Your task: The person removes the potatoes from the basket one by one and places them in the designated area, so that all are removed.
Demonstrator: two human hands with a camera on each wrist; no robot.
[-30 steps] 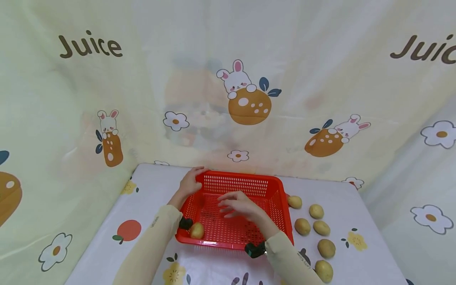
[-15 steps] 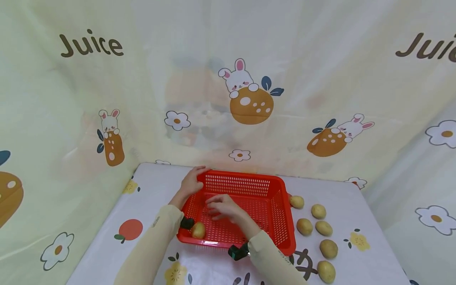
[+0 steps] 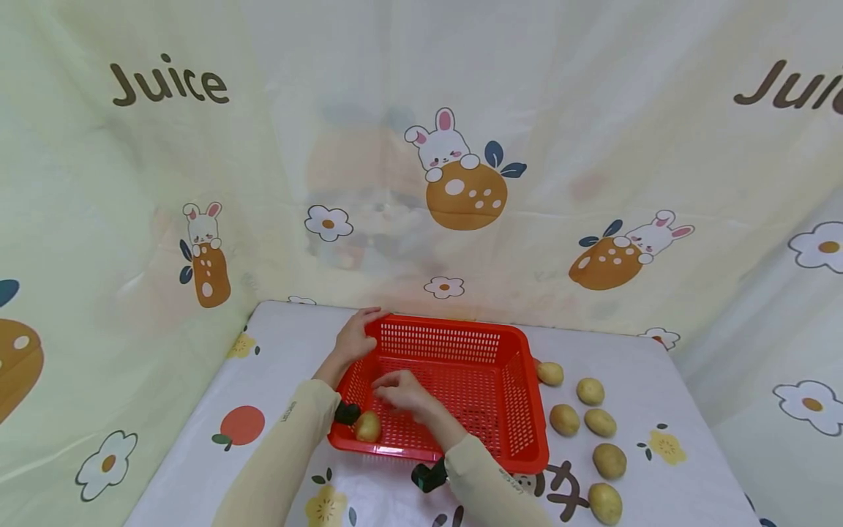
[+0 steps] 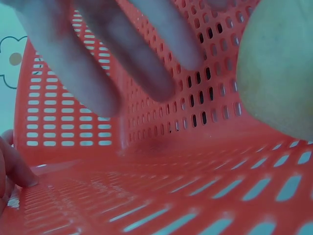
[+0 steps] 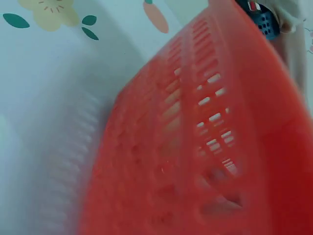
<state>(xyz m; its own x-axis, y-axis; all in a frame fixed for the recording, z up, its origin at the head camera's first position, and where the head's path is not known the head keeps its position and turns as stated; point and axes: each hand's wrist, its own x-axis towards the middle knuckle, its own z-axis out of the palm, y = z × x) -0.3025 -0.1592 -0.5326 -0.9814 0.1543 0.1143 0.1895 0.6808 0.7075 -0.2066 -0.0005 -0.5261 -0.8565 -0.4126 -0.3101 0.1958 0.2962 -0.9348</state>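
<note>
A red plastic basket [image 3: 536, 410] with slotted walls stands on the table. My left hand [image 3: 353, 339] grips its rim at the far left corner, thumb toward the inside. A single potato [image 3: 367, 427] lies in the basket's near left corner, beside the left wrist camera. Over the left part of the basket floor hovers my right hand [image 3: 405, 395], holding nothing. In the left wrist view its fingers [image 4: 73, 63] hang down spread apart, and the potato [image 4: 281, 73] fills the right edge. The right wrist view shows mostly the basket's outer wall [image 5: 195, 122]; the right hand is largely hidden there.
To the right of the basket, several potatoes [image 3: 600, 422] lie scattered on the white printed tablecloth [image 3: 678, 395]. A printed curtain [image 3: 369, 132] hangs right behind the table and along its sides.
My right hand has moved left and slightly nearer across the basket, toward the side where the potato lies. The left hand stays at the rim.
</note>
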